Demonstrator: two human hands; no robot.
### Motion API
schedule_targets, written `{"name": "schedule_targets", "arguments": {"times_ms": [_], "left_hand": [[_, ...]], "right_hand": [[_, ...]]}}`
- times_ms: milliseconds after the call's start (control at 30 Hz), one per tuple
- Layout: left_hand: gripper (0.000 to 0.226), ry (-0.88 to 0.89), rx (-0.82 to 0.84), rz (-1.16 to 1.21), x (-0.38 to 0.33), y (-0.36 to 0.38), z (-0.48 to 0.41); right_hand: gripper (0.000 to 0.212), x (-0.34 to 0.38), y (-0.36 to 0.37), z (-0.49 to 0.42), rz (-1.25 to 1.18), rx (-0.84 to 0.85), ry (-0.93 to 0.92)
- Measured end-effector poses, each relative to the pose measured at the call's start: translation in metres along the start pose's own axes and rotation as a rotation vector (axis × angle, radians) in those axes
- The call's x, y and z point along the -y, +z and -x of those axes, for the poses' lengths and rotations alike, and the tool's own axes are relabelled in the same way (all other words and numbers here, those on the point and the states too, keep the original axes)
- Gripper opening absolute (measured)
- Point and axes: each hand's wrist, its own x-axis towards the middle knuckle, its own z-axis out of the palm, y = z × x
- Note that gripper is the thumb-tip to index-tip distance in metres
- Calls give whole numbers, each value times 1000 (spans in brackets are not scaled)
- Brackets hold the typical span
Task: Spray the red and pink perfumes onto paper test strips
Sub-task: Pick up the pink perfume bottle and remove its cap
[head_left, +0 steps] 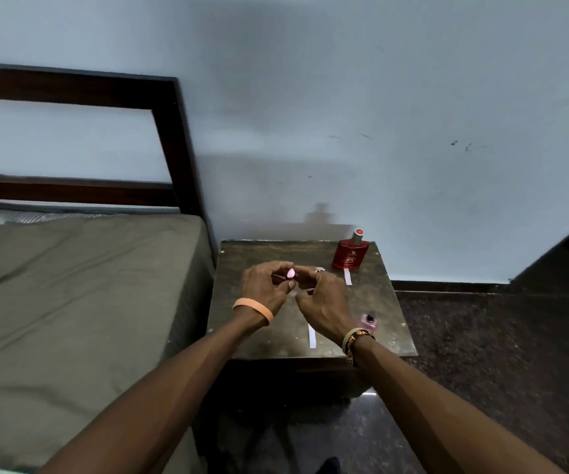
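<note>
Left hand (266,285): over the table's middle, fingertips pinching a small pink cap (290,274).
Right hand (324,302): just right of the cap, fingers curled toward it; I cannot tell whether they grip it.
Red perfume (349,254): upright at the far right of the table (372,302), label print too small to read.
Pink perfume (369,321): near right edge, partly behind the right wrist.
Far strip (347,277): just in front of the red perfume.
Near strip (312,336): near edge, centre.
Wristband (356,338): orange lettering, unreadable.
</note>
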Motion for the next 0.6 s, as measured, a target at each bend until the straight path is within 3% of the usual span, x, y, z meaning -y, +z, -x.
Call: {"name": "schedule_targets", "arguments": {"times_ms": [333, 600], "left_hand": [[35, -229, -76, -74, 96, -32, -6], [32, -326, -76, -102, 143, -29, -21]], "right_hand": [[48, 13, 96, -38, -60, 286, 53], [35, 3, 142, -64, -75, 365, 136]]}}
